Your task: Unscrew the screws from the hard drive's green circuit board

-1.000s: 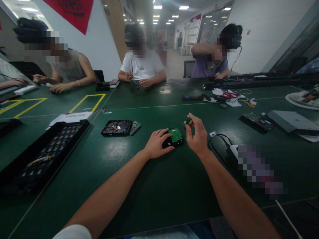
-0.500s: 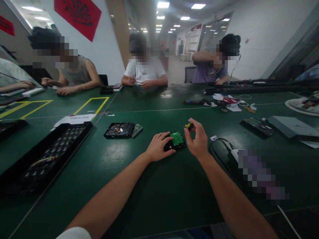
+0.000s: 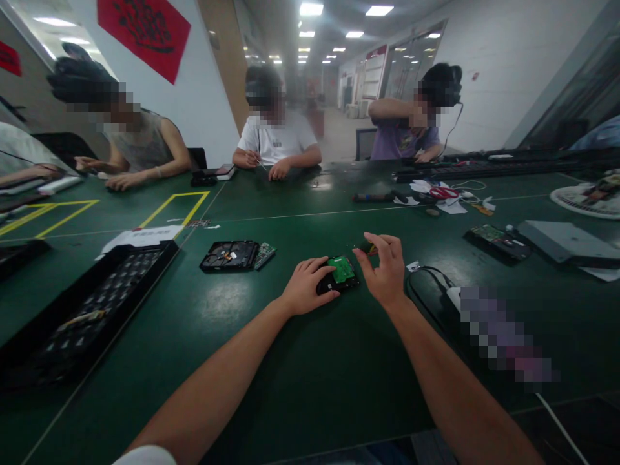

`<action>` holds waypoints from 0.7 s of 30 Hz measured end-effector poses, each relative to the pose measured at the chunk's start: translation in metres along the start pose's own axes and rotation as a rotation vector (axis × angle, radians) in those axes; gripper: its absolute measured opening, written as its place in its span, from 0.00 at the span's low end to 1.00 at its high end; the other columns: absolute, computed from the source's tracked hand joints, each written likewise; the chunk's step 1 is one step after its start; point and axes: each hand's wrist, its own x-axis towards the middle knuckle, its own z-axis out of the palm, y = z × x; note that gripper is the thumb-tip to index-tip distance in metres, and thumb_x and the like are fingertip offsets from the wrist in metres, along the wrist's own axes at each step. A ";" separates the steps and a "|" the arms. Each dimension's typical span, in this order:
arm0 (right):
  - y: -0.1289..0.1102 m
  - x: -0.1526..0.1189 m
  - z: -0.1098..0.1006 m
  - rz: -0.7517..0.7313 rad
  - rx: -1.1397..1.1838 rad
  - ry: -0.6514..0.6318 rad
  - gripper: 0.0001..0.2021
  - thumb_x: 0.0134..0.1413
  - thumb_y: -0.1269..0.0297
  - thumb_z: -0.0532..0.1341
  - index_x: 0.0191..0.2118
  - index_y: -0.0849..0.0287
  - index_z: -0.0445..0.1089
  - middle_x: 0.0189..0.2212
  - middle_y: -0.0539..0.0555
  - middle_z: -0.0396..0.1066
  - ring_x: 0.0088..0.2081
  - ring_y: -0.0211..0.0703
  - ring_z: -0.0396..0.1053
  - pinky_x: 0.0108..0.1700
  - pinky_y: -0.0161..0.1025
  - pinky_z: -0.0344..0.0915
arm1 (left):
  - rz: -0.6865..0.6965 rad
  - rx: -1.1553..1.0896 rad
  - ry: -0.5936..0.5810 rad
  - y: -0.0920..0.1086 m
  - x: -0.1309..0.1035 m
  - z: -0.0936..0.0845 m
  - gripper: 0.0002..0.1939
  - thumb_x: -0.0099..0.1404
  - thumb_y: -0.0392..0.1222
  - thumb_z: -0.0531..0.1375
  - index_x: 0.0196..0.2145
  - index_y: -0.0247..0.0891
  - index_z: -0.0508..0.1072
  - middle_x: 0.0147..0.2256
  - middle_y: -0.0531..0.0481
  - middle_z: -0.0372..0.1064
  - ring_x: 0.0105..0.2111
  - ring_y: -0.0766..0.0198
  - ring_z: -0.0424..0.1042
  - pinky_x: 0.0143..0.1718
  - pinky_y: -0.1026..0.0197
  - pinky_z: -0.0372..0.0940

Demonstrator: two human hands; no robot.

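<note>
A hard drive (image 3: 341, 270) with a green circuit board on top lies flat on the table in front of me. My left hand (image 3: 309, 287) grips it from the left, fingers over its far edge and board, thumb along the near side. Just right of the drive, my right hand (image 3: 382, 268) is raised and pinches a short black-and-yellow tool (image 3: 371, 248) between thumb and fingers. The tool resembles a screwdriver handle, but the fingers hide much of it and no shaft shows. Tiny specks lie on the table beyond the drive.
Left of my hands lie another hard drive (image 3: 229, 256) and a loose circuit board (image 3: 264, 255). A long black tray (image 3: 97, 307) stands farther left. To the right are a cable (image 3: 429, 268), a third drive (image 3: 498, 243) and a grey box (image 3: 569, 242). Several people sit opposite.
The black-and-yellow tool has tilted in my right fingers, and less of its yellow shows. My left hand keeps its hold on the hard drive. The whole view has shifted slightly.
</note>
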 end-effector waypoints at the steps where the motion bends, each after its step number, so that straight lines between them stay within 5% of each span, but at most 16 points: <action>1: 0.000 0.000 0.000 0.002 -0.002 -0.008 0.21 0.68 0.59 0.63 0.64 0.47 0.67 0.51 0.59 0.70 0.49 0.52 0.73 0.46 0.51 0.79 | -0.001 -0.001 -0.002 0.000 0.000 0.000 0.36 0.67 0.65 0.64 0.66 0.47 0.68 0.70 0.41 0.59 0.68 0.42 0.59 0.68 0.35 0.55; 6: 0.001 0.000 0.001 -0.015 0.043 -0.054 0.24 0.71 0.63 0.58 0.69 0.48 0.61 0.58 0.61 0.70 0.55 0.53 0.72 0.52 0.54 0.78 | 0.001 0.000 0.004 0.000 0.000 0.000 0.36 0.67 0.65 0.64 0.66 0.46 0.68 0.70 0.40 0.59 0.68 0.42 0.60 0.68 0.36 0.56; 11: 0.001 -0.001 0.001 -0.009 -0.006 -0.013 0.21 0.68 0.60 0.63 0.64 0.48 0.68 0.50 0.60 0.70 0.50 0.52 0.72 0.47 0.51 0.79 | 0.007 -0.003 0.003 0.000 0.000 0.000 0.36 0.67 0.64 0.64 0.66 0.45 0.68 0.70 0.40 0.59 0.68 0.41 0.60 0.68 0.36 0.56; 15: 0.002 -0.002 0.003 -0.014 0.051 -0.056 0.24 0.72 0.64 0.56 0.70 0.48 0.60 0.58 0.61 0.70 0.55 0.53 0.72 0.52 0.53 0.78 | 0.004 -0.011 0.006 -0.001 0.000 0.000 0.37 0.67 0.64 0.65 0.66 0.45 0.67 0.70 0.40 0.59 0.68 0.42 0.60 0.68 0.37 0.56; 21: 0.003 -0.002 0.002 0.002 0.016 -0.008 0.23 0.67 0.58 0.65 0.65 0.47 0.67 0.51 0.60 0.70 0.50 0.52 0.72 0.43 0.49 0.80 | -0.009 -0.033 0.012 -0.002 0.001 0.000 0.41 0.66 0.65 0.65 0.68 0.41 0.64 0.70 0.38 0.59 0.68 0.42 0.61 0.69 0.37 0.56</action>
